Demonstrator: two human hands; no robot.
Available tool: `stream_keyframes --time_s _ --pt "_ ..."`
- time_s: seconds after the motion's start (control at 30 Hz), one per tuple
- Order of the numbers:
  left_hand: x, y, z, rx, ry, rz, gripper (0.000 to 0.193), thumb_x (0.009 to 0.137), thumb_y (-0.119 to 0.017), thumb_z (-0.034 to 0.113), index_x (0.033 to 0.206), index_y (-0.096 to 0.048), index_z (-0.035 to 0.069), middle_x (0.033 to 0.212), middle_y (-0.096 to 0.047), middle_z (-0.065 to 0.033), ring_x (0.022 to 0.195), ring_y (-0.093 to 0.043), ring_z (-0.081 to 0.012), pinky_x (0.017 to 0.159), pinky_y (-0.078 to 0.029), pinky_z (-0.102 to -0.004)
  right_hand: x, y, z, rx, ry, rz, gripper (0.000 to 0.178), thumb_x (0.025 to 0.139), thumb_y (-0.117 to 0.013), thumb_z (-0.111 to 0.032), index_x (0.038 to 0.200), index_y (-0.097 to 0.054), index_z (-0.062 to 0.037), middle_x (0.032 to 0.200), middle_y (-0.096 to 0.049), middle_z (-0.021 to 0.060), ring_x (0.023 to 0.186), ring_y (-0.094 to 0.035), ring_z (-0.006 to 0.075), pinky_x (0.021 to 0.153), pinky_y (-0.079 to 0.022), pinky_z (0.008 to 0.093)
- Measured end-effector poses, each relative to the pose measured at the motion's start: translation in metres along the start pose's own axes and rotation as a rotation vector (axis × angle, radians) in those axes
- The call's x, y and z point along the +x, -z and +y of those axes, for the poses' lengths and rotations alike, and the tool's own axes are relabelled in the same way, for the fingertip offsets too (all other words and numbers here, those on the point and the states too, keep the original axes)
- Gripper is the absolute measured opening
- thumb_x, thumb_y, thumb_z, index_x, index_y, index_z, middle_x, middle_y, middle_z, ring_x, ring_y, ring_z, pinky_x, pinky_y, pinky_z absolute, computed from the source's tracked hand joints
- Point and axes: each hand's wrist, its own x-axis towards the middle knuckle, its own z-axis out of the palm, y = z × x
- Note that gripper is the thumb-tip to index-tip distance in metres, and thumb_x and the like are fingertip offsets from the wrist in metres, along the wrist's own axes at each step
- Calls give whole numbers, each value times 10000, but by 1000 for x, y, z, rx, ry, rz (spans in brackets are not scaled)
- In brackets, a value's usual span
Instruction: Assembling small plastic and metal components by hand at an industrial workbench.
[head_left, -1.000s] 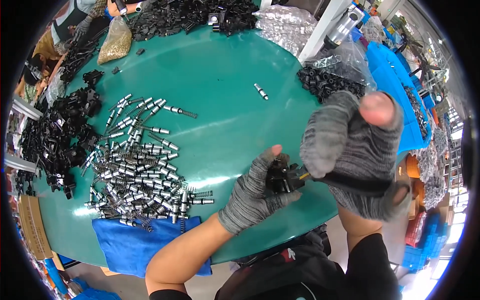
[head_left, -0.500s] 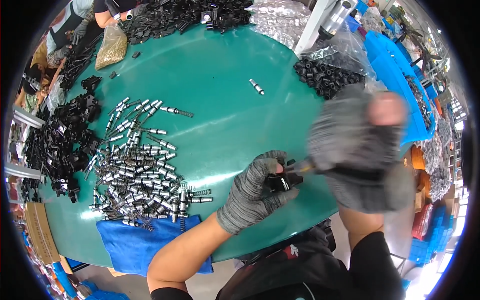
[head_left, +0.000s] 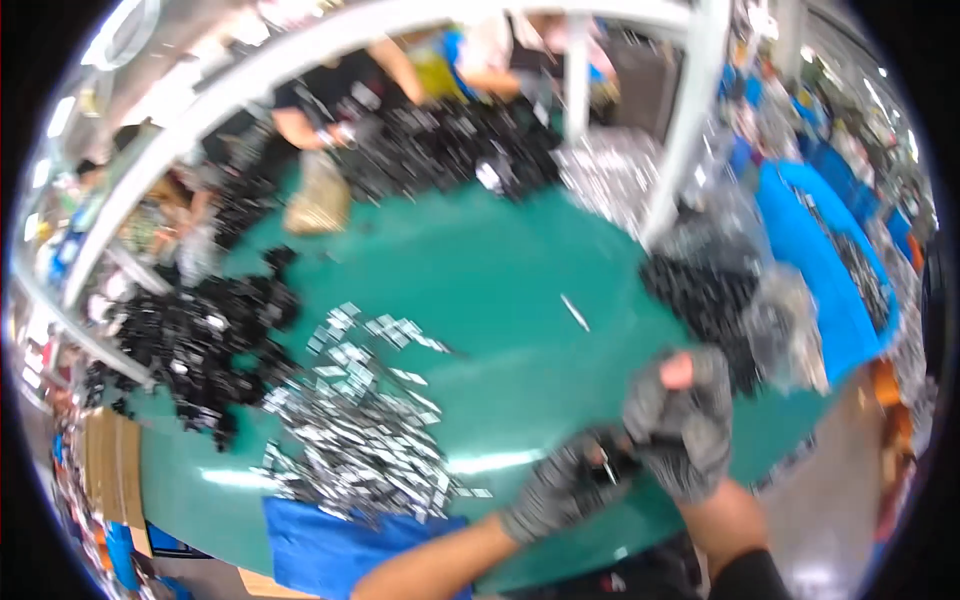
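In a grey knit glove, my left hand (head_left: 555, 490) is closed around a small black part (head_left: 618, 462) with a shiny metal pin in it. My right hand (head_left: 685, 420), also gloved with a bare fingertip showing on top, is a fist pressed close against that part. A hand tool with a thin shaft came out of this fist in the earlier frame; now the tool is mostly hidden and blurred. To the left lies a heap of silvery metal pins with springs (head_left: 365, 440). One lone pin (head_left: 575, 312) rests farther off on the green table (head_left: 480, 260).
Black parts (head_left: 200, 340) are heaped at the left, with more (head_left: 450, 145) along the far edge. A blue cloth (head_left: 330, 550) hangs at the near edge. Black rings (head_left: 700, 300), plastic bags (head_left: 785, 325) and a blue bin (head_left: 815, 270) stand right. Co-workers sit across.
My view has tilted up, so the table sits lower and a white frame shows above. My right fist has come in closer to my left hand and the black part.
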Motion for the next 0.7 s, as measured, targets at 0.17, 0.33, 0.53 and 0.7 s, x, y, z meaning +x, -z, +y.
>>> stream_keyframes --time_s 0.17,0.33,0.53,0.7 --pt "5 3 -2 658 -291 30 443 833 -725 -53 1110 -449 155 1266 -546 -73 1105 -569 -174 922 -484 -332 -14 7 11 54 11 102 315 834 -728 -181 1016 -488 -90 785 -464 58 633 -451 153 532 -402 280" --pt "6 -2 9 558 -277 108 430 833 -746 -12 1079 -424 133 1202 -551 -54 1066 -565 -162 896 -489 -326 -1 -8 17 -60 115 -18 101 898 -586 -80 981 -537 -111 730 -479 34 617 -454 126 549 -385 263" --pt "11 -4 -5 751 -420 11 467 804 -784 17 1073 -418 124 1177 -563 -88 1080 -572 -178 901 -488 -327 -8 9 15 -50 123 54 106 911 -605 -129 990 -536 -114 738 -492 36 601 -462 135 522 -388 276" --pt "11 -4 -1 762 -354 -36 500 801 -773 -17 1099 -401 135 1213 -554 -105 1101 -579 -201 892 -499 -345 -3 14 3 177 1 65 293 868 -690 -229 1048 -501 -95 806 -503 56 659 -489 149 549 -420 276"
